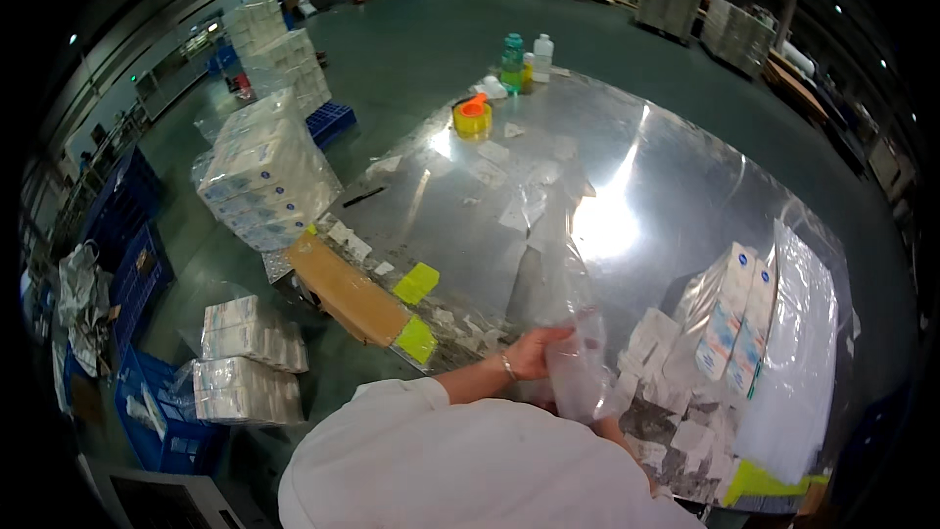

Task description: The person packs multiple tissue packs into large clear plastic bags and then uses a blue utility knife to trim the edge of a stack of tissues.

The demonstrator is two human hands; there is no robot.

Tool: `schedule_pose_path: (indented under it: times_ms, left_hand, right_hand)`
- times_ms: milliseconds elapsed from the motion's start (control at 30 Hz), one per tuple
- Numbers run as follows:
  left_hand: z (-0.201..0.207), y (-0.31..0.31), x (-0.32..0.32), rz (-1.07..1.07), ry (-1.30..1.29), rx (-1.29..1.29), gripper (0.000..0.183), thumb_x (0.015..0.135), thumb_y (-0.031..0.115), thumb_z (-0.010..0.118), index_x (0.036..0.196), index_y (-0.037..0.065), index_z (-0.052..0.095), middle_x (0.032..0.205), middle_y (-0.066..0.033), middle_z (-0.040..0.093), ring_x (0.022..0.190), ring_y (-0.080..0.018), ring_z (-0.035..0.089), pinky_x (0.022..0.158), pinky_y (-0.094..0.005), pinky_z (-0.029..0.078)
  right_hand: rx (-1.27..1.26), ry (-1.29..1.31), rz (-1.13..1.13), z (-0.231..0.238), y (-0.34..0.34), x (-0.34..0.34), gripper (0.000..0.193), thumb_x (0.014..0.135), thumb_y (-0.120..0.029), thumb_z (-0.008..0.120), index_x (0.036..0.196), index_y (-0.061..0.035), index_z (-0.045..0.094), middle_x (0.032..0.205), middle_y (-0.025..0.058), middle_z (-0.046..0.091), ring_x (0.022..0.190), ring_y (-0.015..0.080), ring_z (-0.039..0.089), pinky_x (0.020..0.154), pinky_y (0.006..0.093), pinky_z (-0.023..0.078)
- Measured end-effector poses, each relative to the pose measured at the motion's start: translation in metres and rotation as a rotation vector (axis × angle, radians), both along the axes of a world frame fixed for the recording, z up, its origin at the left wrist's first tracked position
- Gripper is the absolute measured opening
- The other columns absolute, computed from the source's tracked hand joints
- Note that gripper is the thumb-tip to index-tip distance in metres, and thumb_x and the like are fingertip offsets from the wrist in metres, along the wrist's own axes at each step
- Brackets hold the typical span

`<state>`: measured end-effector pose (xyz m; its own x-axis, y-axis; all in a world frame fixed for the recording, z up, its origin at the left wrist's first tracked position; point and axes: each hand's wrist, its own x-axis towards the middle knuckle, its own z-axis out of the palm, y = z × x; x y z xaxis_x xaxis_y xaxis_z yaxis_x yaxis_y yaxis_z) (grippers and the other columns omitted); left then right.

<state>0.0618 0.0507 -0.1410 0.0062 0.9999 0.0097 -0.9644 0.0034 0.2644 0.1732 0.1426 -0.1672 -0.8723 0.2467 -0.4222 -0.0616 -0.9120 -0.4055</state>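
A long clear plastic bag [580,372] hangs in front of me at the table's near edge. My left hand [532,354], with a bracelet at the wrist, is closed on its left side, fingers bent against the film. Of my right arm, only a strip of forearm [615,434] shows below the bag. The right hand's fingers are hidden behind the film, so their hold cannot be made out. To the right stand two white-and-blue tissue packs [736,318] in clear wrap, next to a stack of flat clear bags [791,362].
The shiny metal table [470,225] carries paper scraps, a yellow tape roll [472,120] and bottles [512,64] at its far end. Brown cardboard [348,289] covers its left edge. Wrapped tissue bundles [259,176] and a blue crate [166,411] stand on the floor at left.
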Motion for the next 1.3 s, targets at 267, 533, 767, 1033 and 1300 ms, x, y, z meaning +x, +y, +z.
schedule_pose_path:
  times_ms: [267,533,767,1033,1300]
  left_hand:
    - [0.001,0.018,0.006,-0.114,0.082,0.063,0.06,0.085,0.012,0.044,0.137,0.021,0.017,0.124,-0.0174,0.042,0.11,-0.03,0.046,0.096,-0.0412,0.034]
    - [0.0,0.02,-0.002,0.123,0.009,0.084,0.057,0.083,0.014,0.045,0.135,0.018,0.024,0.114,-0.014,0.049,0.105,-0.0265,0.049,0.096,-0.0425,0.034]
    - [0.01,0.028,0.001,0.065,0.055,-0.034,0.049,0.085,0.015,0.046,0.132,0.013,0.034,0.106,-0.0092,0.052,0.1,-0.0197,0.05,0.093,-0.0372,0.038]
    - [-0.049,0.002,-0.006,-0.036,0.394,-0.452,0.035,0.085,0.014,0.051,0.118,0.003,0.049,0.108,-0.0057,0.055,0.095,-0.0137,0.054,0.084,-0.0314,0.045]
    - [-0.055,-0.018,-0.044,0.361,0.636,-0.709,0.026,0.074,0.014,0.066,0.093,0.002,0.052,0.08,-0.0032,0.05,0.067,-0.0121,0.049,0.056,-0.0262,0.043]
  right_hand:
    - [0.086,0.052,-0.077,0.039,-0.002,0.014,0.047,0.084,-0.05,0.044,0.108,-0.0101,0.052,0.094,0.0044,0.056,0.083,0.0178,0.053,0.069,0.0303,0.046]
    - [0.095,0.049,-0.107,0.059,-0.017,0.007,0.048,0.084,-0.051,0.044,0.105,-0.0085,0.053,0.092,0.0048,0.057,0.082,0.0197,0.054,0.069,0.032,0.047]
    - [0.055,-0.006,-0.249,0.067,-0.004,0.024,0.05,0.084,-0.052,0.043,0.102,-0.0072,0.055,0.091,0.0052,0.058,0.082,0.0214,0.055,0.07,0.0335,0.048]
    - [0.14,0.091,-0.129,-0.02,0.083,0.094,0.039,0.082,-0.034,0.054,0.102,0.0004,0.053,0.09,0.0082,0.058,0.08,0.0204,0.055,0.069,0.0341,0.046]
    - [0.476,-0.174,-0.261,-0.008,0.089,0.105,0.016,0.079,-0.006,0.06,0.093,0.0023,0.058,0.083,0.0095,0.061,0.072,0.0176,0.059,0.065,0.0275,0.049]
